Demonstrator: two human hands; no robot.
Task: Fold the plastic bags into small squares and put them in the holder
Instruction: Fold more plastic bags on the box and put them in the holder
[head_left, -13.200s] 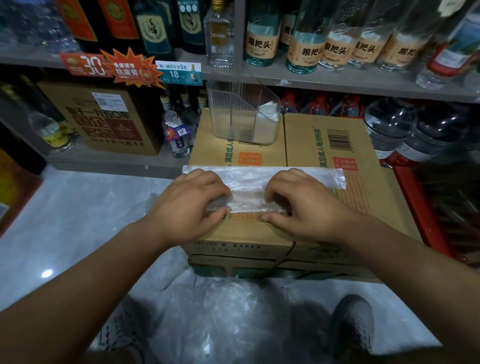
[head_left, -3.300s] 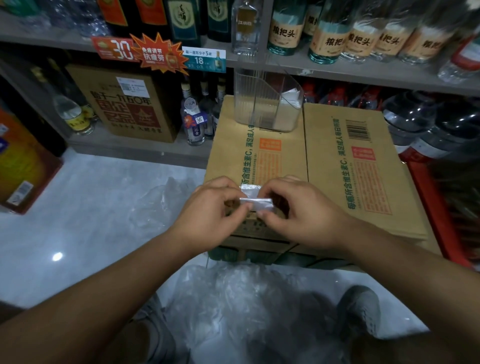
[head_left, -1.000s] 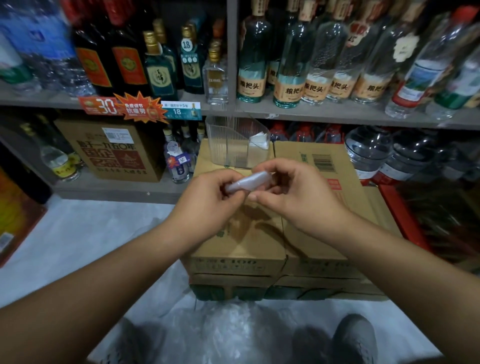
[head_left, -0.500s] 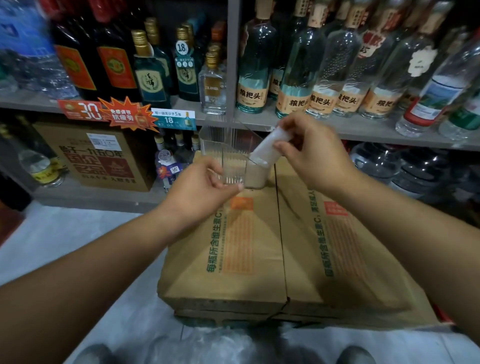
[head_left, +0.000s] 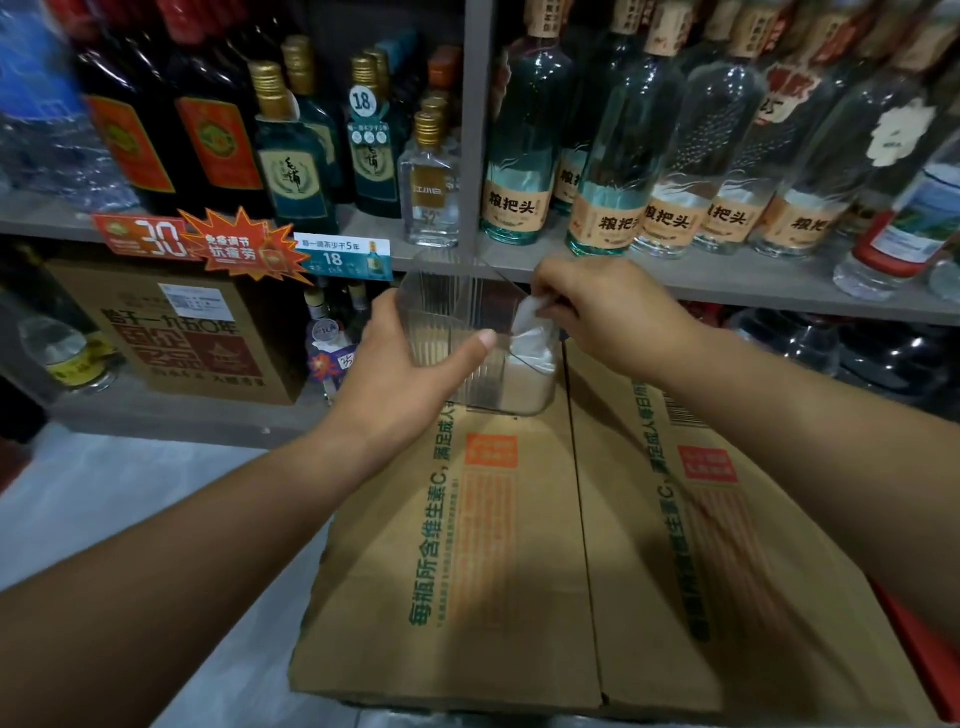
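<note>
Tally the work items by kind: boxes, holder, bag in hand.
Cardboard boxes: 2
Clear plastic holder: 1
Folded plastic bag, pinched by the right hand: 1
Total: 4; folded bags stacked in the holder cannot be counted.

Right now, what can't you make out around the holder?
Head view:
Left hand fingers: behind the holder.
Right hand grip on the bag: covered by its knuckles.
Count of stacked bags: blurred by ribbed wall.
Box front: cut off by bottom edge.

Dimly lit grey shelving (head_left: 737, 283) packed with liquor bottles (head_left: 522, 156) stands on a pale, glossy floor (head_left: 104, 504)
</note>
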